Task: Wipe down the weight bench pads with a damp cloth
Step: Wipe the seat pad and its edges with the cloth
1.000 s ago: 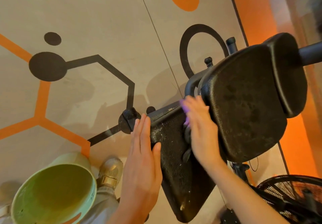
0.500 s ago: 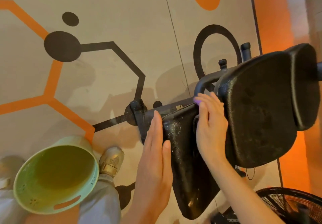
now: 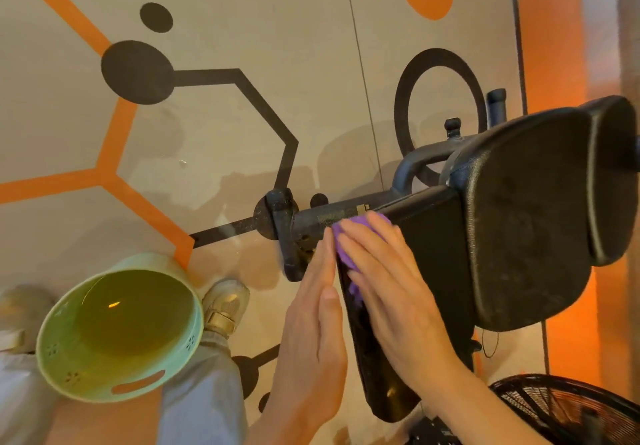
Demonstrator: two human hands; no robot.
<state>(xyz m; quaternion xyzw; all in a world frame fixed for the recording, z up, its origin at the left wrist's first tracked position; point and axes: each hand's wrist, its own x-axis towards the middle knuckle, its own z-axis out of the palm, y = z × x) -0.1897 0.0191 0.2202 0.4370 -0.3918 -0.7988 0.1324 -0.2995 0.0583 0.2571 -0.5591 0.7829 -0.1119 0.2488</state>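
Note:
A black weight bench stands below me. Its narrow long pad (image 3: 440,257) runs toward me and a wider black pad (image 3: 530,223) sits beyond it on the right. My right hand (image 3: 384,278) lies flat on the narrow pad's left part, fingers straight, pressing a purple cloth (image 3: 346,247) that shows between and above the fingers. My left hand (image 3: 311,333) is flat with straight fingers against the pad's left edge, beside the right hand.
A pale green bucket (image 3: 72,365) holding water stands at the lower left beside my shoe (image 3: 227,302) and trouser leg. The black bench frame (image 3: 287,230) reaches left over the patterned floor. A black fan grille (image 3: 568,410) sits at the lower right.
My right hand has slid with the purple cloth from the gap between the two pads to the narrow pad's left side, close to my left hand. The pad surface looks cleaner.

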